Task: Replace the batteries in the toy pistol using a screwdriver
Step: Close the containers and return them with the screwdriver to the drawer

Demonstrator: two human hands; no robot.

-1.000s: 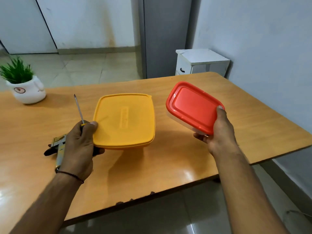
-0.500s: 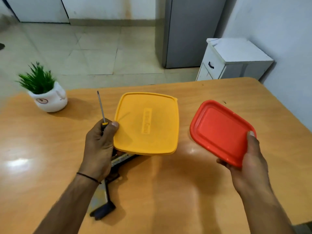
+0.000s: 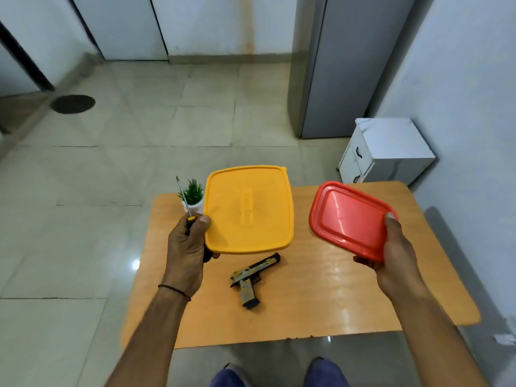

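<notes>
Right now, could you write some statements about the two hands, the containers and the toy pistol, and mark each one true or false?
1. The left hand holds both the screwdriver and the yellow-lidded container. True.
2. The toy pistol is in the right hand. False: it lies on the wooden table.
3. The right hand grips the red-lidded container. True.
4. The potted plant stands on the floor. False: it stands on the table.

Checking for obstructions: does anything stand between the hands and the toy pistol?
Nothing on the table blocks the toy pistol. But the left hand holds a screwdriver and yellow box, the right hand a red box.
</notes>
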